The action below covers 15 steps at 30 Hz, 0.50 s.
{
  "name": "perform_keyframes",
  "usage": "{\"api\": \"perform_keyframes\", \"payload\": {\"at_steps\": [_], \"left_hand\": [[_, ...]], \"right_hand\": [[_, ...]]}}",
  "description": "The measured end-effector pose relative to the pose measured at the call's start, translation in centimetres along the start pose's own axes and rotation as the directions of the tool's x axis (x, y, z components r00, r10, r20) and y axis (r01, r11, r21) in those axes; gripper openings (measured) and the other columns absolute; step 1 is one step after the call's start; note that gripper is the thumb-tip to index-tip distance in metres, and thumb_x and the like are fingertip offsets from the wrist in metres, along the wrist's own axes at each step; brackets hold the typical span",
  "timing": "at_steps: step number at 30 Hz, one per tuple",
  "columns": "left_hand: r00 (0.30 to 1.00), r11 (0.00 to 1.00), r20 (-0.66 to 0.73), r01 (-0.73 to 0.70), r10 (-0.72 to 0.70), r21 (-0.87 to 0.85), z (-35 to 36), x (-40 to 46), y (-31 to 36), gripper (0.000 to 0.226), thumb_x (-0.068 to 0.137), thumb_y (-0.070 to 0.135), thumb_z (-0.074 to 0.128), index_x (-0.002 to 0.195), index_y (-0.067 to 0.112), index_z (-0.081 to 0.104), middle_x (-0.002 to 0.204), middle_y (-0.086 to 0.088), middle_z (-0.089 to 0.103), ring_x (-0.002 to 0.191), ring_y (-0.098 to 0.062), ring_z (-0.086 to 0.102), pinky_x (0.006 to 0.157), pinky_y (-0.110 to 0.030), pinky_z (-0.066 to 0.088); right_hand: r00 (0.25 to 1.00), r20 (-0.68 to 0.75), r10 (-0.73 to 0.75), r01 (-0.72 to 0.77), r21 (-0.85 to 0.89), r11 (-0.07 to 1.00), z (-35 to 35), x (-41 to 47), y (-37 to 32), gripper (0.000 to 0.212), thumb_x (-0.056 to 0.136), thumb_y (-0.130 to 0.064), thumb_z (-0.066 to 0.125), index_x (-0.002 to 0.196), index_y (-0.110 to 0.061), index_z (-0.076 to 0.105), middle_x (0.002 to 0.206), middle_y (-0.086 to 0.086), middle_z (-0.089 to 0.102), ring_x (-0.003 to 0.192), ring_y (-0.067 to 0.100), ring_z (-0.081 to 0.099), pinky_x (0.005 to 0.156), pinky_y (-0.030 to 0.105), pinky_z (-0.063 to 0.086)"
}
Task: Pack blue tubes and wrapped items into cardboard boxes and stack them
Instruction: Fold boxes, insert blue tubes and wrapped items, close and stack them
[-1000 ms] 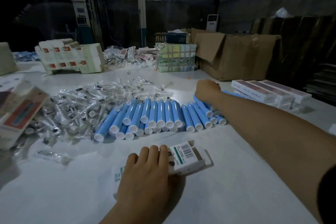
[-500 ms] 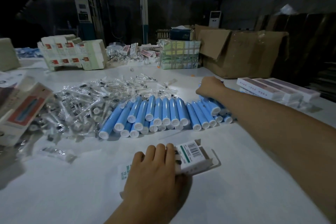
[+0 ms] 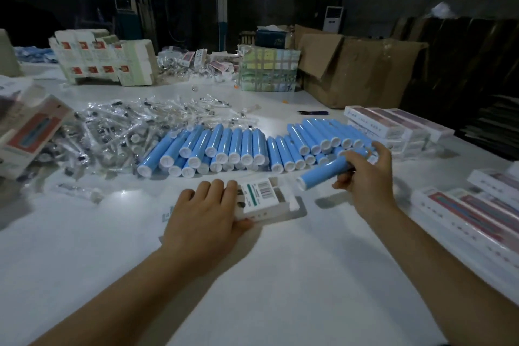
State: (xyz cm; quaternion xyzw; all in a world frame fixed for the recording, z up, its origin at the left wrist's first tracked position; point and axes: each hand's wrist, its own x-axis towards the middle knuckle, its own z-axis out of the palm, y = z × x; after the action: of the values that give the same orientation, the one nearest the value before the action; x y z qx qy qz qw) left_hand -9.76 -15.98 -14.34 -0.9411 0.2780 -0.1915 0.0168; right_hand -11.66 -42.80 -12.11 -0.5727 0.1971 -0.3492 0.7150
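Holding one blue tube (image 3: 325, 173), the right hand (image 3: 365, 177) has its fingers and thumb curled round the far end. The tube is up in the air, a bit tilted, with its white cap pointing at the small box (image 3: 259, 196). It is near the box's open end but not touching it.

The left hand (image 3: 207, 213) lies on the box and holds it down on the table (image 3: 280, 275). Its fingers lie over the top and the thumb tucks in at the near edge.

What could go wrong? The hand holds the tube far from the cap, so the cap end may wobble and miss the opening. It may bump a flap and bend it. If the left hand lets up, a push from the tube may make the box slide on the smooth table. I cannot see if the box is already full.

More tubes (image 3: 241, 149) lie in a row just behind the box. The wrapped items (image 3: 112, 132) sit in a pile to the left. Packed boxes (image 3: 393, 126) are stacked to the right. A wide swing of the right arm might knock that row and make the tubes roll.
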Motion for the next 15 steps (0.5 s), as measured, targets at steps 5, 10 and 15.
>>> {"api": "perform_keyframes", "payload": {"at_steps": [5, 10, 15], "left_hand": [[0.999, 1.000, -0.034, 0.015, -0.016, -0.017, 0.4, -0.2, 0.0, 0.071, 0.087, 0.067, 0.033, 0.138, 0.018, 0.040, 0.123, -0.002, 0.054, 0.106, -0.021, 0.051, 0.088, -0.035, 0.044], [0.998, 1.000, -0.062, 0.022, -0.022, -0.008, 0.3, -0.5, 0.1, 0.072, 0.087, 0.067, 0.031, 0.137, 0.016, 0.041, 0.120, -0.002, 0.055, 0.103, -0.022, 0.051, 0.086, -0.035, 0.042], [0.996, 0.999, -0.083, 0.027, -0.030, -0.041, 0.4, -0.4, 0.0, 0.070, 0.087, 0.066, 0.033, 0.134, 0.015, 0.045, 0.117, -0.004, 0.057, 0.100, -0.023, 0.053, 0.083, -0.037, 0.043]], "right_hand": [[0.999, 0.031, -0.016, 0.015, 0.006, 1.000, 1.3, -2.0, 1.1, 0.057, 0.087, -0.009, 0.064, 0.131, -0.029, 0.034, 0.088, 0.014, 0.063, 0.047, 0.015, 0.063, 0.046, 0.028, 0.053], [0.990, 0.142, 0.005, -0.001, -0.030, 1.000, 2.0, -3.6, 2.1, 0.049, 0.086, -0.011, 0.066, 0.122, -0.029, 0.038, 0.068, 0.008, 0.066, 0.043, 0.015, 0.059, 0.043, 0.026, 0.050], [0.972, 0.229, 0.054, -0.033, -0.092, 0.995, 2.0, -4.6, 2.3, 0.020, 0.091, -0.013, 0.061, 0.106, -0.024, 0.053, 0.062, 0.005, 0.067, 0.040, 0.015, 0.051, 0.038, 0.026, 0.041]]}}
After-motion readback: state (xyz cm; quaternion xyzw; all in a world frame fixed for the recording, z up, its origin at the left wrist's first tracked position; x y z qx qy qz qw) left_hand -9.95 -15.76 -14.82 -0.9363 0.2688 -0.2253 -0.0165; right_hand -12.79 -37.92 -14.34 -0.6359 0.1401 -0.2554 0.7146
